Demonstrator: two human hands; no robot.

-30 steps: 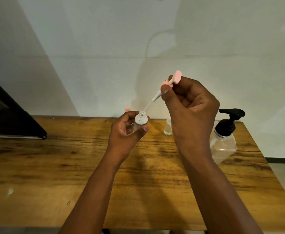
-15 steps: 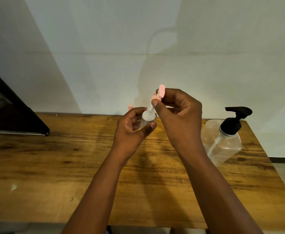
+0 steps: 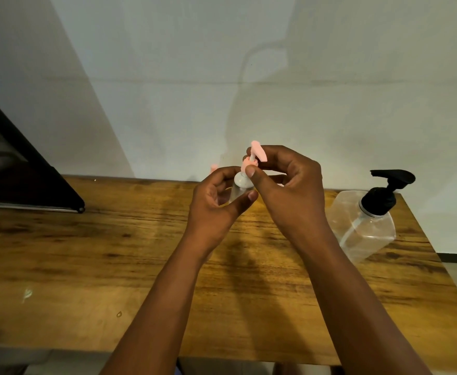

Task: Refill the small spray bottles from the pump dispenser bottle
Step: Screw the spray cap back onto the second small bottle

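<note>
I am holding the small bottle (image 3: pixel 240 188) up above the middle of the counter (image 3: pixel 92 255), my left hand (image 3: pixel 216 204) curling round its clear body with the thumb across the front. My right hand (image 3: pixel 284 182) is pinching the pink cap (image 3: pixel 250 165) at the neck, thumb and fingers closing on its collar, the spray head sticking up above them. I am judging that I am seating the cap onto the neck. The bottle looks light, thin-walled and smooth, likely slippery if wet, so I am keeping my left grip low on the body and gentle, not squeezing. The cap is small and stiff; the collar, not the nozzle, is the place to turn it. The pump bottle (image 3: pixel 365 226) is standing at the right, well apart.
</note>
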